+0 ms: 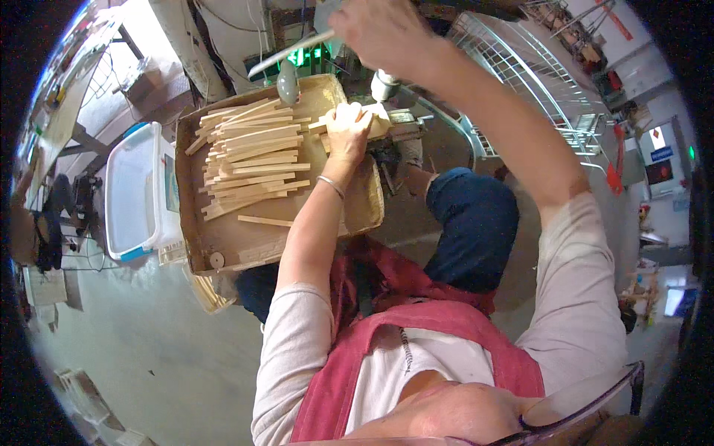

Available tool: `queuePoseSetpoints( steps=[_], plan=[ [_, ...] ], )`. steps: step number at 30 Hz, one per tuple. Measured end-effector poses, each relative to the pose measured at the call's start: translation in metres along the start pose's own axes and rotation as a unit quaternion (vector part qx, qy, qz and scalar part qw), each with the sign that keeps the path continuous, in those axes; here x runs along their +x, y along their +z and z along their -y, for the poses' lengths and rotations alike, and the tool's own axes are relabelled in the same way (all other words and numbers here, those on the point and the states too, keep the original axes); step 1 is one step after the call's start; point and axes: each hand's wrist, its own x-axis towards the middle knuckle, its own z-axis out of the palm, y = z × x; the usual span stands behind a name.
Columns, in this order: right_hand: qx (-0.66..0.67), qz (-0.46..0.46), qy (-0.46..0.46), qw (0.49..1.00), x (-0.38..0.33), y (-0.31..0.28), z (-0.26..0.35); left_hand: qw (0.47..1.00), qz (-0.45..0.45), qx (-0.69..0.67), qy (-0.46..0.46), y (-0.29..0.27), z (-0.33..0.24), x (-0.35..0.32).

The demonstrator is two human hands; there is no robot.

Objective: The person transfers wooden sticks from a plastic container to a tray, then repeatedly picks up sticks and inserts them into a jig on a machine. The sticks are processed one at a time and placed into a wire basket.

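Note:
My left hand (pixel 348 134), a bracelet on its wrist, closes over a pale wooden strip (pixel 318 127) beside a small metal machine bed (pixel 407 126). Its fingertips lie by a light block (pixel 380 121), just below a metal chuck (pixel 384 86). Raised at the top, my right hand (pixel 379 33) is closed at the end of a long pale rod (pixel 291 52); its grip is partly hidden. A grey oval knob (pixel 287 83) stands below the rod. Many wooden strips (pixel 256 152) lie stacked in a shallow cardboard tray (pixel 279 256) at my left.
One loose strip (pixel 265 221) and a small round disc (pixel 216 260) rest in the tray. Left of it stands a clear plastic bin (pixel 134 197). A wire cart (pixel 528 82) is at the right, with a red-handled object (pixel 615 178) hanging near it.

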Motion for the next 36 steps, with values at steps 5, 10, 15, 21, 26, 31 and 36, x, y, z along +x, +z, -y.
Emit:
queuePoseSetpoints(
  steps=[5,10,15,21,26,31,36],
  plan=[
    [0.161,-0.066,-0.049,0.983,-0.126,-0.058,0.001,0.999,0.045,0.026,-0.001,-0.002,-0.001,-0.004],
    [0.398,-0.127,0.337,0.844,-0.263,-0.017,-0.041,1.0,-0.007,-0.01,0.011,0.009,-0.012,0.003],
    [0.524,-0.227,0.47,0.673,-0.213,0.032,-0.127,1.0,0.027,-0.003,-0.003,0.013,-0.007,-0.004],
    [0.736,-0.285,0.402,0.464,-0.086,0.069,-0.174,0.999,0.034,0.01,0.004,0.006,-0.008,-0.002],
    [0.603,-0.356,0.106,0.706,-0.087,0.064,-0.189,0.999,0.031,0.008,-0.008,0.01,-0.012,0.0],
    [0.723,-0.34,0.305,0.518,-0.085,0.059,-0.182,0.998,0.051,0.02,-0.013,0.01,-0.014,-0.001],
    [0.631,-0.325,0.429,0.559,-0.091,0.064,-0.189,0.999,0.039,0.022,-0.008,0.013,-0.012,-0.002]
  ],
)
